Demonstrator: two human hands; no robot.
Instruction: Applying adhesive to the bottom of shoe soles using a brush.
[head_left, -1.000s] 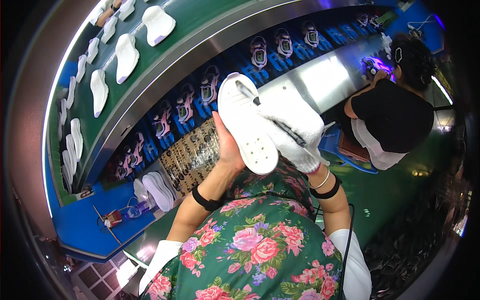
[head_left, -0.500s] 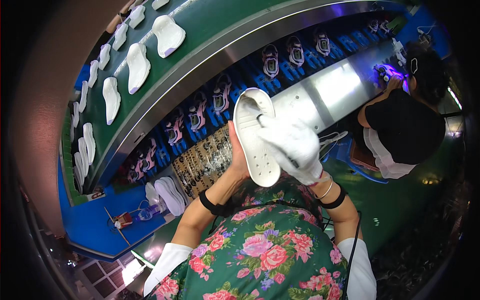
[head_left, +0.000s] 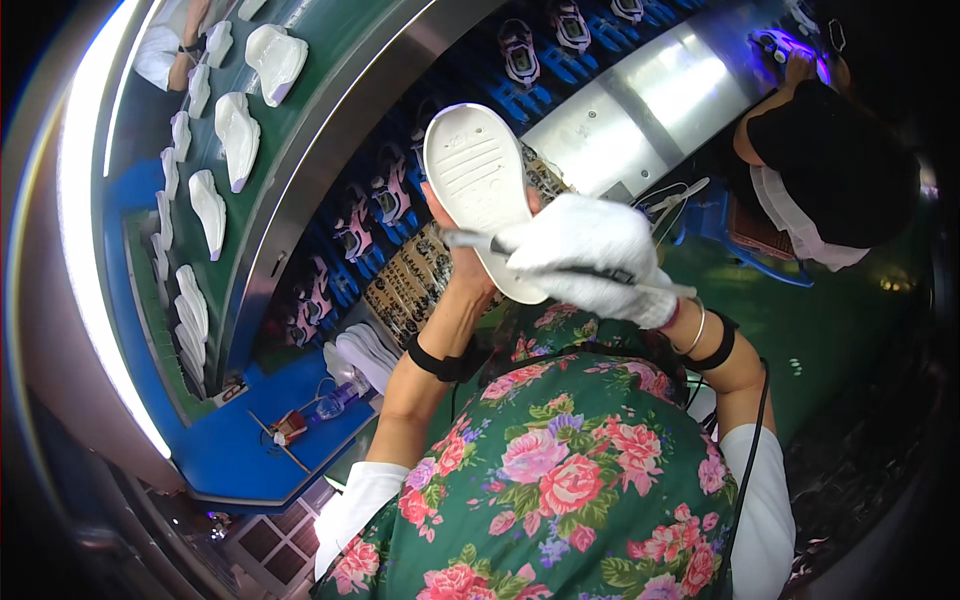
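Note:
My bare left hand [head_left: 468,265] grips a white shoe sole [head_left: 478,170] from behind and holds it tilted up in front of me. Ridges cross the sole's upper face, and its lower part is partly covered. My right hand [head_left: 590,245], in a white knit glove, is closed round a thin brush [head_left: 465,239] with a dark handle. The brush's greyish tip reaches across the lower part of the sole; whether it touches the surface I cannot tell.
White soles [head_left: 237,140] lie along a green conveyor [head_left: 330,40] at the left. Pink-and-black shoe uppers [head_left: 390,198] stand in blue racks below it. A taped cardboard piece [head_left: 420,275] lies near my left wrist. A co-worker [head_left: 830,160] sits at the right by a metal surface [head_left: 655,100].
The sole has been turned so its ridged face shows differently, and it has shifted up and left. My right hand has swung, so the brush now points left across the sole's lower part.

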